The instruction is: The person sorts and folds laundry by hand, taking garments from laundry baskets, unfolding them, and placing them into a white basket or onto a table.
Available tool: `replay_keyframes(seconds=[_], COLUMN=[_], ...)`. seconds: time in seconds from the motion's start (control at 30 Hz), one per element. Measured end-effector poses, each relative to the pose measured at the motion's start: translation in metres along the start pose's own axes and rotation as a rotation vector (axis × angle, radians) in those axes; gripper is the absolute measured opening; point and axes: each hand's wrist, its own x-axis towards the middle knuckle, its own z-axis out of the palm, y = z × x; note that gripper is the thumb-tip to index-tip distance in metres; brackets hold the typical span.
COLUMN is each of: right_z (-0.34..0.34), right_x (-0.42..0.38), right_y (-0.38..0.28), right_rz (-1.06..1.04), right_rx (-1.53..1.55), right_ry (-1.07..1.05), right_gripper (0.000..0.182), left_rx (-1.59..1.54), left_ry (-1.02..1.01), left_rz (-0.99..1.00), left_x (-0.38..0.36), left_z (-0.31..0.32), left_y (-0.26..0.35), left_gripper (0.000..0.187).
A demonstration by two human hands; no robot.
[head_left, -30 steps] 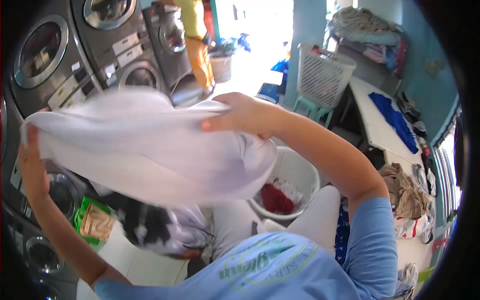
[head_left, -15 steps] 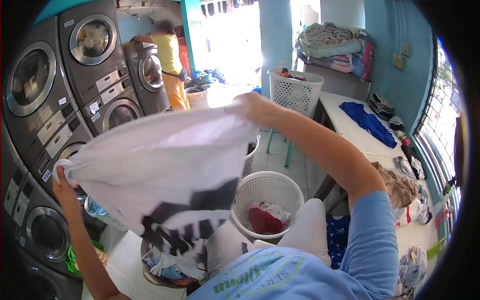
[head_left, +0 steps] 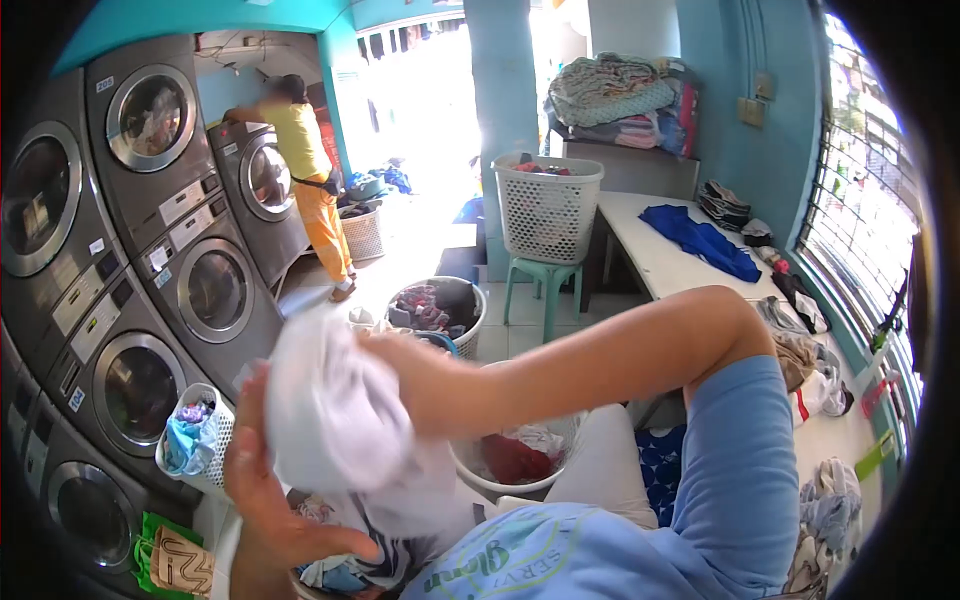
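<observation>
A white garment with dark markings [head_left: 335,405], blurred by motion, is bunched in front of my chest. My right hand [head_left: 415,385] grips it from the right side, with the fingers mostly hidden behind the cloth. At its left edge my left hand [head_left: 290,500] has thumb and fingers spread apart, with the cloth beside them. Below the garment, clothes [head_left: 335,575] lie in a container near my legs. Between my knees stands a white basket [head_left: 490,487] holding a red cloth [head_left: 515,458] and a white one.
Stacked machines [head_left: 150,270] line the left side. A person in yellow [head_left: 305,160] stands at one farther back. Baskets [head_left: 548,215] of clothes stand ahead and at left. On the right, a long white table [head_left: 650,245] carries a blue cloth and other garments.
The garment was spread wide between my hands; now it is bunched together. My right hand has come down and left, and my left hand has moved right and down, its fingers now apart.
</observation>
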Motion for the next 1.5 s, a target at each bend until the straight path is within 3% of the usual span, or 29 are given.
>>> replay_keyframes(seconds=[0.1, 0.17, 0.2, 0.23, 0.27, 0.3, 0.37, 0.4, 0.47, 0.5, 0.53, 0.6, 0.7, 0.73, 0.8, 0.87, 0.9, 0.93, 1.0, 1.03, 1.07, 1.13, 1.2, 1.27, 1.33, 1.4, 1.47, 1.5], right_z=[-0.041, -0.074, -0.090, -0.087, -0.086, -0.085, -0.096, -0.104, -0.128, -0.146, -0.170, -0.202, -0.205, -0.195, -0.155, -0.099, -0.067, -0.039, -0.005, -0.008, -0.011, -0.017, -0.046, -0.067, -0.101, -0.132, -0.156, -0.167], right_x=[0.001, 0.004, 0.006, -0.014, -0.021, -0.029, -0.031, -0.035, -0.048, -0.057, -0.068, -0.092, -0.126, -0.128, -0.120, -0.143, -0.147, -0.147, -0.143, -0.139, -0.134, -0.139, -0.143, -0.150, -0.164, -0.178, -0.200, -0.205], right_y=[-0.025, -0.040, -0.041, -0.081, -0.090, -0.099, -0.083, -0.078, -0.071, -0.063, -0.053, -0.019, 0.018, 0.020, 0.023, 0.039, 0.031, 0.038, 0.063, 0.079, 0.093, 0.081, 0.077, 0.060, 0.020, -0.015, -0.029, -0.034], right_rz=[-0.238, -0.564, -0.794, -0.288, -0.032, 0.213, -0.030, -0.026, 0.053, 0.065, 0.166, 0.287, 0.807, 0.916, 1.090, 0.593, 0.524, 0.421, 0.123, 0.144, 0.176, 0.163, 0.214, 0.079, 0.171, 0.275, 0.011, 0.025], right_rx=[-0.273, -0.704, -0.961, -0.425, -0.155, 0.123, 0.004, -0.001, 0.148, 0.147, 0.261, 0.391, 0.583, 0.338, -0.191, -0.370, -0.255, -0.466, -0.411, -0.433, -0.223, 0.324, 0.511, 0.270, 0.266, 0.279, 0.254, 0.190], right_ry=[0.193, 0.153, 0.121, 0.198, 0.199, 0.264, 0.431, 0.437, 0.616, 0.628, 0.618, 0.619, 0.619, 0.532, 0.356, 0.079, 0.029, 0.025, 0.330, 0.360, 0.540, 0.989, 0.982, 1.168, 1.198, 1.332, 1.365, 1.351], right_gripper=[0.035, 0.030, 0.029, 0.031, 0.032, 0.033, 0.036, 0.036, 0.042, 0.042, 0.043, 0.044, 0.064, 0.070, 0.088, 0.122, 0.131, 0.126, 0.118, 0.118, 0.112, 0.090, 0.086, 0.082, 0.069, 0.056, 0.051, 0.053], left_rx=[-0.035, 0.331, 0.283, 0.237, 0.028, -0.068, -0.216, -0.223, -0.169, -0.253, -0.141, 0.312, 0.302, -0.046, -0.075, -0.146, -0.254, -0.362, -0.488, -0.550, -0.574, -0.543, -0.505, -0.462, 0.015, 0.010, -0.295, -0.466], left_ry=[-0.025, -0.192, -0.183, -0.170, -0.118, -0.243, -0.277, -0.284, -0.103, 0.107, 0.245, 0.441, 0.530, 0.698, 0.618, 0.513, 0.513, 0.506, 0.297, 0.141, 0.121, -0.158, -0.168, -0.187, -0.215, -0.234, -0.392, -0.478], left_rz=[-0.566, -0.632, -0.698, -0.764, -0.815, -0.902, -0.855, -0.852, -0.961, -0.822, -0.843, -0.666, -0.395, -0.361, -0.345, -0.313, -0.368, -0.425, -0.395, -0.366, -0.362, -0.166, -0.116, -0.072, 0.173, 0.180, -0.111, -0.218], left_x=[-0.044, -0.089, -0.099, -0.109, -0.111, -0.110, -0.106, -0.100, -0.085, -0.093, -0.074, -0.075, 0.009, 0.045, 0.083, 0.108, 0.117, 0.123, 0.120, 0.120, 0.124, 0.129, 0.129, 0.128, 0.129, 0.120, 0.107, 0.102], left_z=[0.033, 0.044, 0.056, 0.069, 0.079, 0.087, 0.102, 0.101, 0.088, 0.077, 0.053, 0.004, -0.031, -0.009, 0.013, 0.054, 0.081, 0.107, 0.146, 0.158, 0.164, 0.166, 0.167, 0.166, 0.159, 0.170, 0.185, 0.192], left_y=[-0.013, -0.061, -0.079, -0.096, -0.104, -0.107, -0.105, -0.105, -0.118, -0.149, -0.143, -0.197, -0.160, -0.124, -0.095, -0.073, -0.061, -0.047, -0.018, -0.007, 0.001, 0.012, 0.013, 0.012, 0.001, -0.014, -0.026, -0.030], left_gripper=[0.156, 0.151, 0.142, 0.133, 0.120, 0.101, 0.050, 0.050, 0.033, 0.031, 0.030, 0.037, 0.039, 0.041, 0.043, 0.046, 0.050, 0.055, 0.058, 0.062, 0.062, 0.071, 0.073, 0.076, 0.074, 0.073, 0.077, 0.082])
